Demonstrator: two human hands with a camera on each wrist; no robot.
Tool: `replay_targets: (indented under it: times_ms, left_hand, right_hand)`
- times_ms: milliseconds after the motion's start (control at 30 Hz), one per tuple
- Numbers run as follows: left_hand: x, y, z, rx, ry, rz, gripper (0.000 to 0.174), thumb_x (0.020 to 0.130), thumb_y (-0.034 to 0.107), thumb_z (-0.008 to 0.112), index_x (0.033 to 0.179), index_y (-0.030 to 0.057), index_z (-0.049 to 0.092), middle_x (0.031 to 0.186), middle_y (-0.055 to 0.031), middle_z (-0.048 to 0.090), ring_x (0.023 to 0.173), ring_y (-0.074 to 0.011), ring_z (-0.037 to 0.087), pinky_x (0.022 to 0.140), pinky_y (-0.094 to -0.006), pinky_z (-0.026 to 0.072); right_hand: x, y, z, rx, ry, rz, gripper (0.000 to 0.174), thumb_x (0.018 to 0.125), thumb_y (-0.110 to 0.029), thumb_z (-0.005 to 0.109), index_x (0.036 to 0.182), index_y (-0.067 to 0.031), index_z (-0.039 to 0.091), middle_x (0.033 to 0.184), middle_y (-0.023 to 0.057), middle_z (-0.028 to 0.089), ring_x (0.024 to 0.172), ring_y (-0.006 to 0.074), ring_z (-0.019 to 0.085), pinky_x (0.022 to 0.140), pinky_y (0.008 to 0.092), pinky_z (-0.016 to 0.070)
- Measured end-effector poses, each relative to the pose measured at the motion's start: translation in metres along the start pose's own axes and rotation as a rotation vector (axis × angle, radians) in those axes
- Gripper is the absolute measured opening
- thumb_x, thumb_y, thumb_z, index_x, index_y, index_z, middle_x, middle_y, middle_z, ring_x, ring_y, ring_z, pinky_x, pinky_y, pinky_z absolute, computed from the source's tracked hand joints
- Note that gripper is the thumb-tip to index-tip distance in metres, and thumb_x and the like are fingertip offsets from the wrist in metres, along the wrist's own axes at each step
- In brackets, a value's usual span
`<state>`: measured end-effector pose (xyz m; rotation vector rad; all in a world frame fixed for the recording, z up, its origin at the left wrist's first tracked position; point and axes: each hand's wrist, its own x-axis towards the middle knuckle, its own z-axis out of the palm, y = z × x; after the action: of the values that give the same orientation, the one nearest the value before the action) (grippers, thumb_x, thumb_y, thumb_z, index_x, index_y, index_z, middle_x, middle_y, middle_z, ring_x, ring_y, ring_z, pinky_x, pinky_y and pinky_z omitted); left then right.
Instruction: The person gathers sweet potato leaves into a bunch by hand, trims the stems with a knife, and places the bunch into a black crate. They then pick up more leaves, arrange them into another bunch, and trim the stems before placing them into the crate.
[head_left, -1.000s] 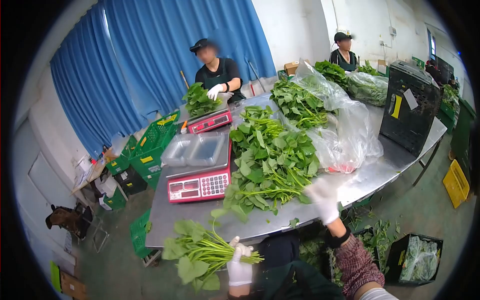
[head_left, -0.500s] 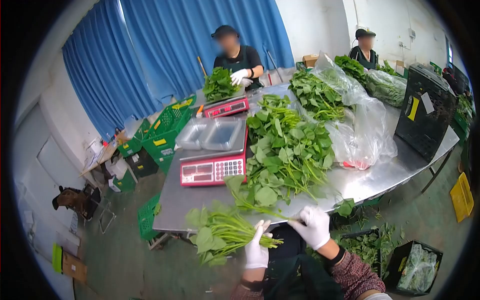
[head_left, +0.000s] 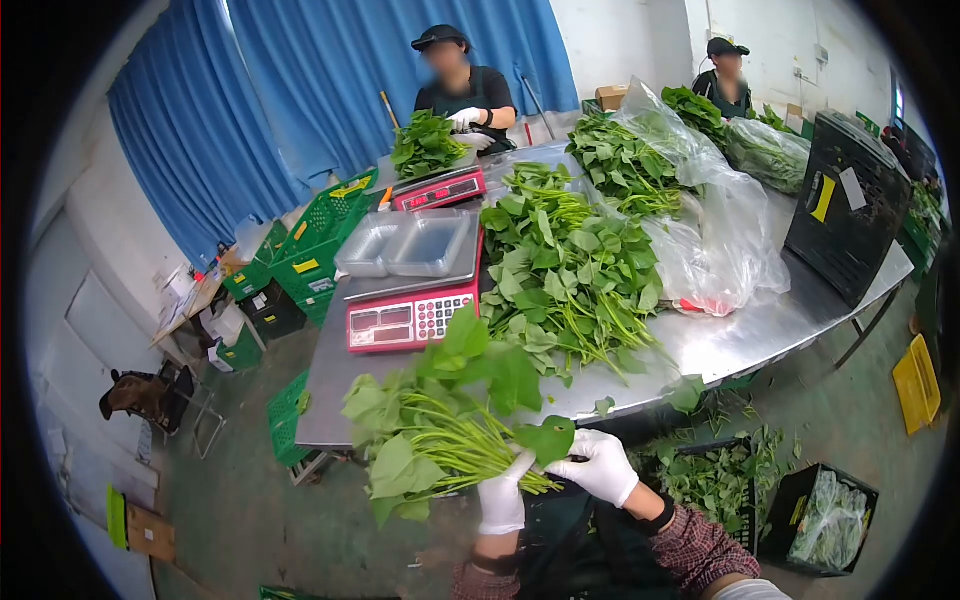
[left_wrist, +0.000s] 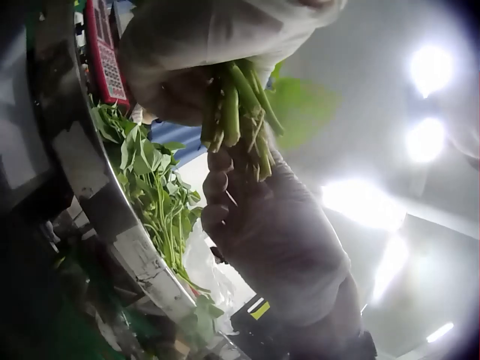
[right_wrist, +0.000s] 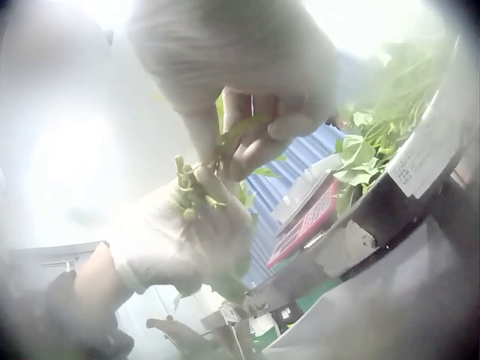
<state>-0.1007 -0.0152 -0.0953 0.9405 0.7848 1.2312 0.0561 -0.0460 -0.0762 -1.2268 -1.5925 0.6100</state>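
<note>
My white-gloved left hand (head_left: 505, 498) grips a bunch of leafy greens (head_left: 430, 445) by its stems, in front of the table's near edge. Its leaves fan out to the left. In the left wrist view the cut stem ends (left_wrist: 234, 112) stick out of the fist. Beside it, my gloved right hand (head_left: 602, 470) pinches a leafy stem (right_wrist: 244, 133) right at the bunch, its fingertips close to the left hand. A large leaf (head_left: 546, 440) stands out over the right fingertips. On the table beyond lies a big heap of the same greens (head_left: 570, 275).
A red scale (head_left: 412, 318) carries clear plastic trays (head_left: 405, 243). Plastic bags (head_left: 715, 250) and a black crate (head_left: 845, 210) stand on the right of the metal table (head_left: 725, 350). A person (head_left: 465, 95) works behind a second scale (head_left: 440, 188). Crates of greens (head_left: 830, 520) sit on the floor.
My right hand has come from the heap to the bunch, bringing a leafy stem to the left hand. The left hand has kept its grip on the bunch.
</note>
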Motion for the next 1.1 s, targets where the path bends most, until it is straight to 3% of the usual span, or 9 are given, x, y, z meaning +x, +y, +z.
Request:
replay_targets:
  times_ms: [167, 267, 433, 633, 767, 800, 867, 1000, 1100]
  left_hand:
    - [0.009, -0.027, -0.015, -0.503, -0.068, -0.099, 0.022, 0.085, 0.006, 0.054, 0.105, -0.0044, 0.056, 0.1, -0.0126, 0.062, 0.082, -0.0191, 0.062, 0.068, -0.0275, 0.0518]
    - [0.001, 0.003, 0.009, 0.055, -0.143, -0.051, 0.026, 0.089, 0.01, 0.05, 0.109, -0.0055, 0.054, 0.1, -0.0132, 0.062, 0.084, -0.0195, 0.062, 0.072, -0.0285, 0.0524]
    - [-0.002, -0.005, 0.027, -0.189, -0.16, 0.018, 0.03, 0.091, 0.013, 0.049, 0.114, -0.0066, 0.053, 0.111, -0.0151, 0.06, 0.1, -0.0219, 0.059, 0.087, -0.0306, 0.0475]
    - [0.015, 0.0, 0.05, -0.412, 0.001, -0.138, 0.011, 0.089, 0.006, 0.056, 0.099, 0.0022, 0.055, 0.094, -0.0104, 0.062, 0.061, -0.0117, 0.051, 0.064, -0.0287, 0.0468]
    - [0.029, 0.019, 0.034, -0.44, 0.01, -0.087, 0.01, 0.089, 0.008, 0.056, 0.096, 0.0022, 0.055, 0.089, -0.0128, 0.062, 0.058, -0.0118, 0.05, 0.06, -0.0272, 0.0457]
    - [0.028, 0.021, 0.033, -0.408, -0.01, -0.068, 0.01, 0.088, 0.007, 0.057, 0.096, 0.0016, 0.055, 0.089, -0.0128, 0.063, 0.059, -0.012, 0.051, 0.059, -0.0259, 0.0451]
    - [0.021, 0.021, 0.039, -0.349, 0.018, -0.073, 0.01, 0.087, 0.007, 0.059, 0.094, 0.0001, 0.057, 0.084, -0.0113, 0.063, 0.059, -0.0115, 0.051, 0.058, -0.0247, 0.0434]
    - [0.013, 0.007, 0.046, -0.167, -0.048, -0.123, 0.009, 0.084, 0.007, 0.063, 0.086, -0.0023, 0.063, 0.071, -0.0058, 0.06, 0.059, -0.0104, 0.051, 0.057, -0.023, 0.0412]
    - [0.005, 0.001, 0.041, -0.018, -0.059, -0.062, 0.006, 0.082, 0.004, 0.064, 0.083, -0.0024, 0.063, 0.075, -0.008, 0.062, 0.06, -0.0113, 0.054, 0.056, -0.0231, 0.0429]
  right_hand:
    - [-0.006, 0.001, 0.01, 0.482, 0.138, 0.27, 0.014, 0.074, -0.013, 0.074, 0.078, -0.0007, 0.068, 0.08, 0.0046, 0.063, 0.076, 0.0119, 0.058, 0.071, 0.025, 0.0464]
    - [-0.009, -0.003, 0.004, 0.544, 0.149, 0.333, 0.01, 0.074, -0.007, 0.072, 0.079, 0.0006, 0.068, 0.082, 0.005, 0.063, 0.078, 0.0124, 0.057, 0.073, 0.0248, 0.0457]
    - [-0.018, 0.003, 0.01, 0.85, 0.319, 0.364, 0.013, 0.076, -0.002, 0.067, 0.087, 0.0038, 0.067, 0.087, 0.0055, 0.064, 0.082, 0.0112, 0.057, 0.076, 0.0242, 0.0443]
    - [-0.026, -0.003, -0.011, 0.923, 0.761, 0.296, 0.02, 0.084, -0.007, 0.059, 0.101, 0.0031, 0.061, 0.097, 0.004, 0.062, 0.084, 0.0096, 0.055, 0.077, 0.0235, 0.0426]
    - [-0.094, 0.066, -0.108, 1.036, 0.943, 0.04, 0.03, 0.092, -0.032, 0.054, 0.108, -0.0061, 0.054, 0.098, 0.0034, 0.054, 0.082, 0.0124, 0.052, 0.079, 0.0247, 0.0416]
    - [-0.108, 0.07, -0.127, 0.839, 1.202, 0.199, 0.044, 0.092, -0.042, 0.049, 0.115, -0.0045, 0.052, 0.111, 0.008, 0.053, 0.091, 0.0131, 0.053, 0.08, 0.023, 0.0419]
    - [-0.135, 0.09, -0.145, 1.287, 1.259, 0.139, 0.054, 0.092, -0.048, 0.046, 0.122, -0.0031, 0.048, 0.122, 0.0127, 0.05, 0.105, 0.0148, 0.05, 0.085, 0.0238, 0.041]
    - [-0.069, 0.024, -0.071, 0.842, 0.811, 0.488, 0.049, 0.093, -0.034, 0.045, 0.127, 0.0007, 0.045, 0.116, 0.0126, 0.057, 0.1, 0.0189, 0.056, 0.086, 0.0275, 0.0414]
    - [-0.014, -0.023, -0.047, -0.014, 0.285, 0.058, 0.031, 0.07, -0.016, 0.07, 0.099, -0.0051, 0.066, 0.094, 0.0094, 0.063, 0.085, 0.0208, 0.06, 0.077, 0.0309, 0.0459]
